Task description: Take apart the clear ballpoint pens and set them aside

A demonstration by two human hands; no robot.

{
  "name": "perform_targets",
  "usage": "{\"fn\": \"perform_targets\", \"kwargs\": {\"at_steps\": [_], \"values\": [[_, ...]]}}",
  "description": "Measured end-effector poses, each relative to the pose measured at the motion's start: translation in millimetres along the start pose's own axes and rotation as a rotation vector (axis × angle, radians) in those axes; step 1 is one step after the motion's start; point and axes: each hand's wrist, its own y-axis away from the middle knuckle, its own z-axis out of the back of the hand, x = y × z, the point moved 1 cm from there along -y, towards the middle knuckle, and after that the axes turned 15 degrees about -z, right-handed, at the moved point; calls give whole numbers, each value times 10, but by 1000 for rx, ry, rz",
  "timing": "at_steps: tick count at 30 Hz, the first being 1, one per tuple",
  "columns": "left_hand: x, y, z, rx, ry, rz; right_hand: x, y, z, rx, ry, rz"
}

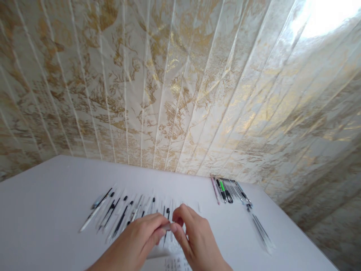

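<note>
Near the front of the white table, my left hand (145, 231) and my right hand (196, 229) meet, both with fingers pinched. Between their fingertips is a small, slim, pale piece (167, 227), perhaps part of a pen; the fingers cover most of it and it is blurred. Behind and to the left of my hands lie many pen parts in a loose row, among them a dark pen refill (105, 196) and a white pen barrel (88, 220). Below my hands is a sheet with handwriting (176, 263), partly hidden by my right hand.
At the table's (180, 182) back right lies a group of pens, one with a bright green pen (222, 186) and a pink pen (215, 191). In front of them is a bundle of thin refills (261, 230). A gold-patterned curtain (175, 94) hangs behind the table.
</note>
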Motion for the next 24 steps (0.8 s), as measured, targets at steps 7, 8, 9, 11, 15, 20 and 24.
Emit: {"fn": "perform_targets", "kwargs": {"at_steps": [7, 8, 9, 11, 15, 20, 24], "values": [[51, 19, -91, -27, -78, -61, -30, 8, -115, 21, -57, -162], [52, 15, -96, -31, -83, -76, -41, 10, -118, 34, -82, -201], [50, 11, -92, -41, -83, -79, -45, 11, -107, 52, -107, -220], [35, 4, -64, -62, -75, -63, -30, 11, -51, 87, -134, -190], [-3, 8, -16, -109, -120, -100, 19, 15, 11, 57, -92, -56], [82, 72, -130, -325, -552, -411, -37, 31, -213, 69, -262, -288], [154, 39, -124, -437, -751, -587, -90, -9, -268, 243, -781, -504]]}}
